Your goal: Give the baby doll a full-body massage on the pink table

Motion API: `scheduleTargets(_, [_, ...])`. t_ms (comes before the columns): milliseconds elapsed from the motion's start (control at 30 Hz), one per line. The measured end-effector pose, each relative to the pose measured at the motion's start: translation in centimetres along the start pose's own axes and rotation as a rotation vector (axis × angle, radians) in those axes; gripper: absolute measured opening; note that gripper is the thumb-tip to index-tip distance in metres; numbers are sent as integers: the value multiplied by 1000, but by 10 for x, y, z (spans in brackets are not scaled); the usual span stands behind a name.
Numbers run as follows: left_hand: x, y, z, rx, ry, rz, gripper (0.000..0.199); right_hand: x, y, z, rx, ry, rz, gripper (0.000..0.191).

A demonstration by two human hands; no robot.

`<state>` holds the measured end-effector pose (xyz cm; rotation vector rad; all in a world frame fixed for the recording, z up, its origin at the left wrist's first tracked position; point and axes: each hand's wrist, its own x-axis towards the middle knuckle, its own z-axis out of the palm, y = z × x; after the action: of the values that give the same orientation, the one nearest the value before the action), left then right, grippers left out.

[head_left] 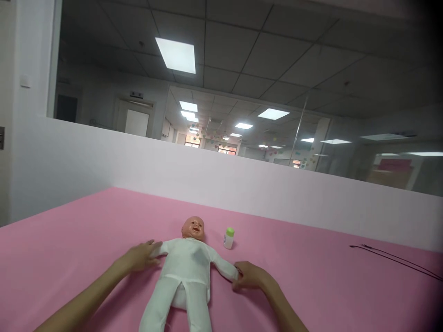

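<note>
A baby doll (188, 263) with a white cloth body and a bare plastic head lies on its back on the pink tabletop (304, 276). Its head points away from me and its legs come toward me. My left hand (141, 257) is closed around the end of the doll's arm on the left. On the other side, my right hand (249, 275) grips the end of the doll's other arm, which stretches out sideways. A small white bottle with a green cap (229, 238) stands upright beside the doll's head, touched by neither hand.
Two thin black cords (394, 259) lie on the tabletop at the right. Behind the table runs a low white wall (207, 173) with a large window (242, 64) above it. A door edge (5, 138) shows at the far left.
</note>
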<state>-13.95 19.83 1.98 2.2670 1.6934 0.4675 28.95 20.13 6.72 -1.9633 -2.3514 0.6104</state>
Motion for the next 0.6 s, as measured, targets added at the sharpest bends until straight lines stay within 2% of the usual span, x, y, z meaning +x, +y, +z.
scheduleTargets(100, [-6, -19, -16, 8, -45, -105, 52, -9, 16, -4, -34, 39, 94, 30])
scheduleTargets(167, [-7, -30, -20, -13, -32, -164, 37, -12, 21, -4, -18, 77, 84, 27])
scheduleTargets(233, [-6, -41, -20, -96, -54, -195, 33, -15, 24, -4, 60, 102, 47, 25])
scheduleTargets(367, [1, -61, -22, -247, -92, -163, 32, -19, 28, -6, 502, 90, -80, 26])
scheduleTargets(433, [5, -65, -27, -340, -90, -156, 33, -17, 26, -4, 745, 160, -140, 32])
scheduleTargets(500, [10, -61, -30, -514, -6, -171, 37, -9, 20, 4, 972, 295, -145, 43])
scheduleTargets(600, [23, -44, -22, -827, 333, -203, 51, 14, 4, 25, 1296, 496, -96, 53])
